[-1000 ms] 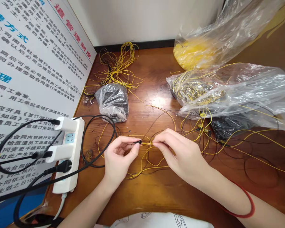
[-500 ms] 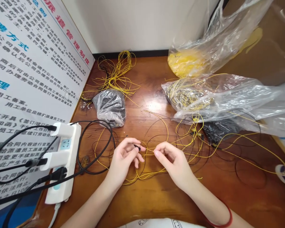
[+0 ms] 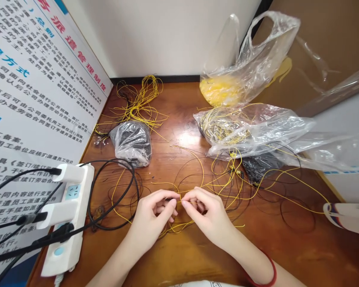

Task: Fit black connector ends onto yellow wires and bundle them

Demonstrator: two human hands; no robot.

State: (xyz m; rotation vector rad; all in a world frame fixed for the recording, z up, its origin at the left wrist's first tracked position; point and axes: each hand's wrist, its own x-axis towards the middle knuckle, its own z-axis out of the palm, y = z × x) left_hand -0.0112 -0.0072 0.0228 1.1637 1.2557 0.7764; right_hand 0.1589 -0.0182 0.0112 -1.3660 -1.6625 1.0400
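Handling slender yellow wire [image 3: 180,197] at near centre seems the current step: right hand [image 3: 210,211] pinching it, left hand [image 3: 154,215] curled narrow, any contents hidden; the next move likely calls for steady fingertips, all above a glossy brown wooden counter [image 3: 179,259]

Left hand [image 3: 154,217] and right hand [image 3: 211,217]: bare. Right forearm [image 3: 245,248]: slim red band [image 3: 275,274], lower right. Bottom edge: white garment [image 3: 196,284], black print.
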